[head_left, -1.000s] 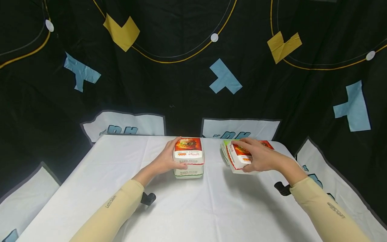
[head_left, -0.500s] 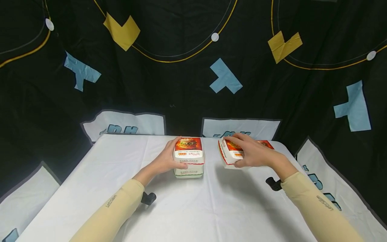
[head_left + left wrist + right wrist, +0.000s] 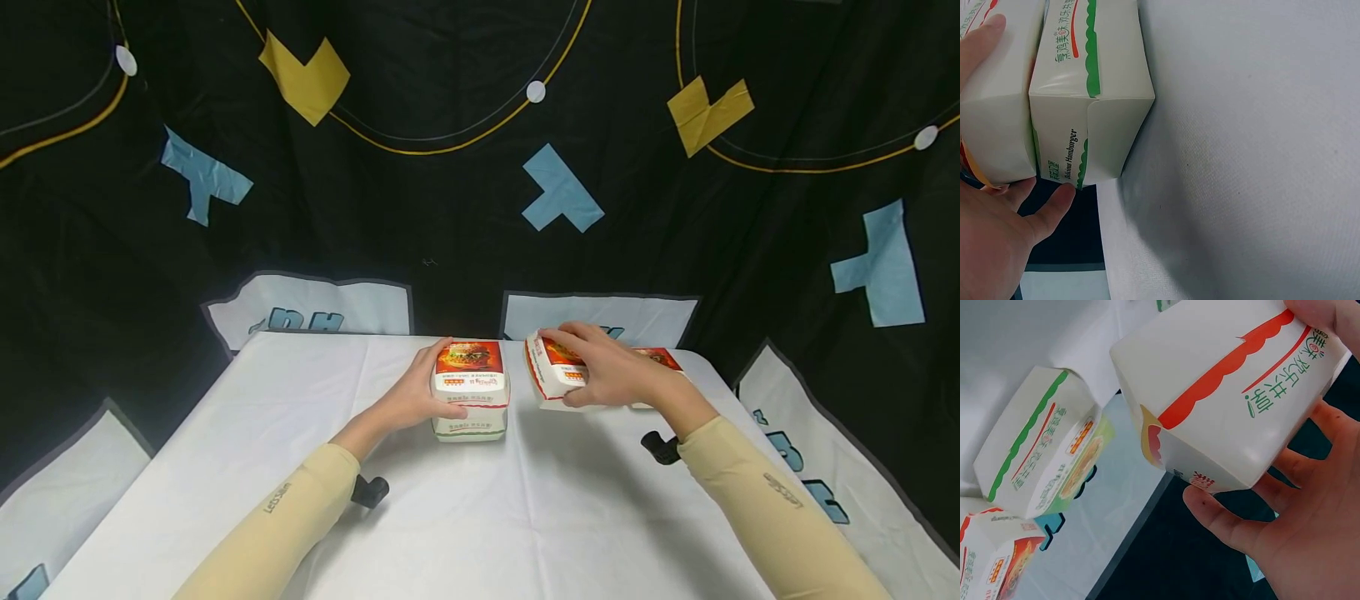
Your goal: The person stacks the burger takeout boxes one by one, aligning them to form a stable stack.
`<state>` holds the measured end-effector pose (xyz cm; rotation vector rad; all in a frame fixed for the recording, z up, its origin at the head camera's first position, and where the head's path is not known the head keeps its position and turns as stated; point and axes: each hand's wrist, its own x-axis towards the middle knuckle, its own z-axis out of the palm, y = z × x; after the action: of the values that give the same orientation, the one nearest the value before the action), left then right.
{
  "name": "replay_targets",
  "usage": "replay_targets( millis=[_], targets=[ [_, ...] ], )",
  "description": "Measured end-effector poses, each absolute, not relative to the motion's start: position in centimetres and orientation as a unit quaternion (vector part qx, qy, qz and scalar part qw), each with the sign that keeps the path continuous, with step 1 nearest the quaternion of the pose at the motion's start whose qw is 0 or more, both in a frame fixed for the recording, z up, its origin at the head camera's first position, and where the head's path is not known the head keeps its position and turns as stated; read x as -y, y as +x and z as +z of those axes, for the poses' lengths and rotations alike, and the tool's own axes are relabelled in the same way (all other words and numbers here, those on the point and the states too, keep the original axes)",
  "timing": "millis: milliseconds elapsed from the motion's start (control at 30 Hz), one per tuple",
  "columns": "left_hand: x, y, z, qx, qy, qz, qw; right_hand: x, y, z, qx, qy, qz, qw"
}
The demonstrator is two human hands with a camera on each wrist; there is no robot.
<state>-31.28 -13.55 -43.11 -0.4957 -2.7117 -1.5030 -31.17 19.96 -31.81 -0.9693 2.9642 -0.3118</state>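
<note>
Two burger boxes are stacked near the table's far edge. The upper one (image 3: 468,358) has a red top with a burger picture, and the lower one (image 3: 468,432) has green trim. My left hand (image 3: 412,402) grips the upper box from its left side, thumb on the near face; in the left wrist view a fingertip reaches the lower box (image 3: 1063,137). To the right, my right hand (image 3: 618,371) holds another red-trimmed burger box (image 3: 551,375), tilted and raised over the table. Its fingers wrap the far side of that box (image 3: 1210,381) in the right wrist view.
Another red-topped box (image 3: 662,358) stands behind the right hand, partly hidden. A green-trimmed box (image 3: 1038,444) stands beside it (image 3: 997,556) in the right wrist view. The white-covered table (image 3: 450,533) ends before a black curtain (image 3: 450,233). Black wrist mounts (image 3: 370,492) jut from both arms.
My right hand has carried its burger box left and slightly away, toward the stack, and the green box behind it is now hidden in the head view. My left hand has stayed put.
</note>
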Motion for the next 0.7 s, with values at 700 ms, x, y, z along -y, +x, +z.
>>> replay_targets(
  millis=[700],
  targets=[
    [13.5,-31.3,-43.2,0.860,-0.165,-0.483,0.005,-17.3,-32.1,-31.1,-0.933,-0.340,-0.114,-0.010]
  ],
)
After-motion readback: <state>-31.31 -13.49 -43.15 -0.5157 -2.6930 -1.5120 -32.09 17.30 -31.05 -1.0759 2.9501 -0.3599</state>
